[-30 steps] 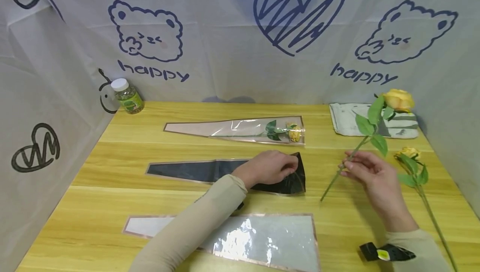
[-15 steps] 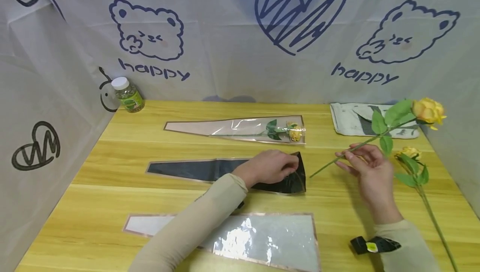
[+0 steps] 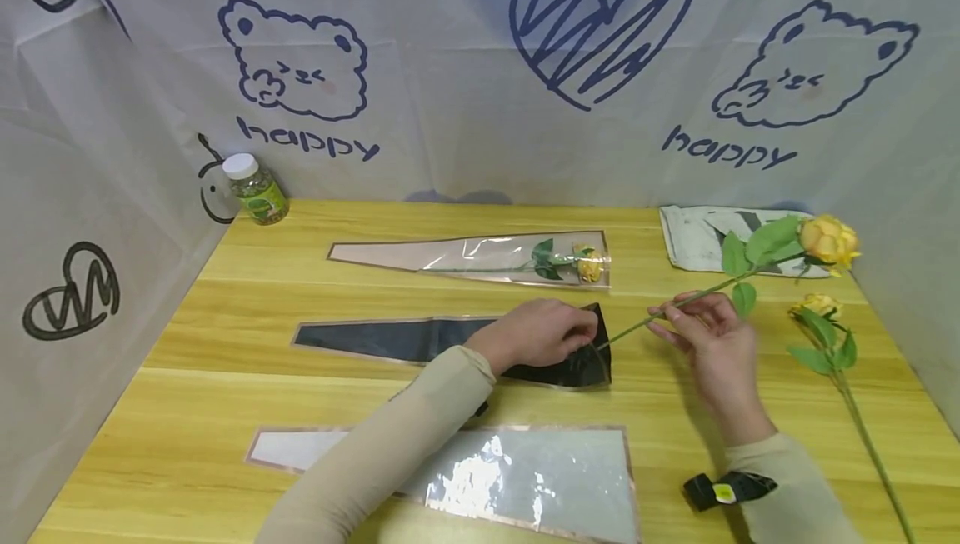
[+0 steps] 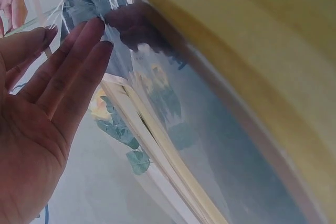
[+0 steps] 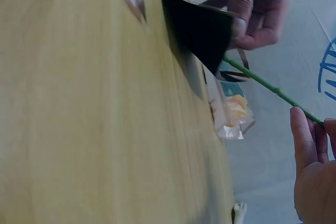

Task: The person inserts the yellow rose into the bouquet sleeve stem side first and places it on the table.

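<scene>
My left hand [image 3: 543, 333] pinches the upper layer at the wide end of a black flower sleeve [image 3: 382, 339], lifting its mouth off the table. In the right wrist view the sleeve [image 5: 197, 27] gapes beneath that hand [image 5: 257, 6]. Between the thumb and fingers of my right hand [image 3: 720, 352] is the green stem of a yellow artificial rose [image 3: 828, 242]. Its bloom points up and right, while the stem's lower end meets the sleeve's mouth. The right wrist view shows the stem [image 5: 275, 89] slanting to the opening; its tip is hidden there.
Behind lies a clear sleeve [image 3: 390, 256] with a yellow rose inside. A pale, shiny sleeve [image 3: 555, 477] lies in front, partly under my left forearm. Another yellow rose [image 3: 817, 305] rests at right, near a folded cloth [image 3: 686, 240]. A white-capped jar [image 3: 258, 194] stands back left.
My right hand has moved left and tilted the rose flatter, bringing the stem's end from open table to the black sleeve's mouth. The left hand has stayed in place.
</scene>
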The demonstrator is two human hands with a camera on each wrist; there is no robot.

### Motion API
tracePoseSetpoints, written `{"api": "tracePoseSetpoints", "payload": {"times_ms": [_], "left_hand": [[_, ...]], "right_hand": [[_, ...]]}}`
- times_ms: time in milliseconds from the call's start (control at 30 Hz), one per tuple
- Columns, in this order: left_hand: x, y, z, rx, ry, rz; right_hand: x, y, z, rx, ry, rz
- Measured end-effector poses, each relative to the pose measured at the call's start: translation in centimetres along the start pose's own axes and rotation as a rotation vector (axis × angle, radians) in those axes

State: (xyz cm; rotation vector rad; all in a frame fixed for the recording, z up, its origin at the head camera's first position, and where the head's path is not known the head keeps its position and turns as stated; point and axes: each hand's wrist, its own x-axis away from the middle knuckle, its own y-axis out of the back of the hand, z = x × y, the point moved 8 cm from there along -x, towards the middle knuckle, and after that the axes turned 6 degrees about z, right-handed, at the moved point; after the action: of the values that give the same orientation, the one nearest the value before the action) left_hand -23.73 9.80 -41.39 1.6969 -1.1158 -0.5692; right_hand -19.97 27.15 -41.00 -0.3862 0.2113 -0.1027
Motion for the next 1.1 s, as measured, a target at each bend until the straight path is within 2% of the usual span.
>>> {"api": "tracePoseSetpoints", "payload": {"times_ms": [300, 533, 700, 933, 1100], "left_hand": [[-0.3, 0.4, -0.4, 0.067, -0.032, -0.028], [-0.7, 0.9, -0.6, 0.069, -0.034, -0.083], [-1.0, 1.3, -0.9, 0.034, -0.04, -0.104], [-1.1, 1.3, -0.5, 0.023, 0.005, -0.107], [-1.0, 1.3, -0.4, 0.021, 0.016, -0.093]], "right_hand": [[0.1, -0.9, -1.1, -0.03, -0.013, 0.023], [0.1, -1.1, -1.7, 0.076, -0.012, -0.007], [0.2, -1.5, -1.8, 0.144, -0.027, -0.007], [0.3, -2.0, -0.9, 0.129, 0.001, 0.038], [0.0, -1.8, -0.7, 0.109, 0.001, 0.022]]}}
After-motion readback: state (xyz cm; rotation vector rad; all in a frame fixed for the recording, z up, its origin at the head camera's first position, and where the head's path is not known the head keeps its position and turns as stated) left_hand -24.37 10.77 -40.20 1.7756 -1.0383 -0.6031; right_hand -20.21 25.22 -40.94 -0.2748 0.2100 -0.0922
